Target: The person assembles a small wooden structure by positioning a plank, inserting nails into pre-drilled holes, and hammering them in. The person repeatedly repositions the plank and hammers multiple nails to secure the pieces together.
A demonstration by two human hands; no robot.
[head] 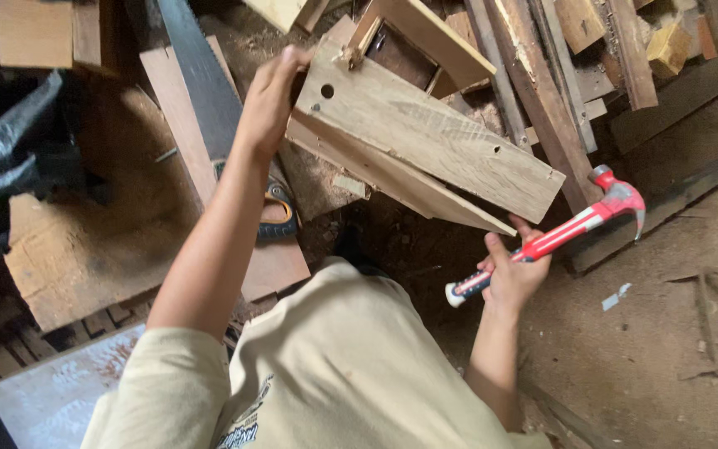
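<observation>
Head view, looking straight down over the person's shoulders and pale cream shirt (334, 366). Left hand (269, 104) reaches up and forward, arm nearly straight, wrist bent, fingers curled closed over the left end of a wooden assembly (425, 137), thumb side hidden behind the board edge. Right hand (513, 270) sits lower, forearm coming up from the bottom edge of the view, fingers wrapped tight around the handle of a hammer (554, 237), thumb laid along the grip. Hammer: red handle with a white and dark grip end, red-and-steel claw head pointing up and right, shaft tilted, head well clear of the wood. Wooden assembly: rough pale planks joined at an angle, broad top face tilted down to the right, one round hole near the left end, small nail marks along the face, a thinner board under it ending in a sharp point near the right hand; it is held up off the dirt floor (641, 333), between the two hands. A handsaw (209, 100) lies on a flat board at upper left, its dark handle just beside the left forearm. Scrap timber pile (592, 58) fills the upper right corner. Sawdust-covered board at left, grey sheet at bottom left.
</observation>
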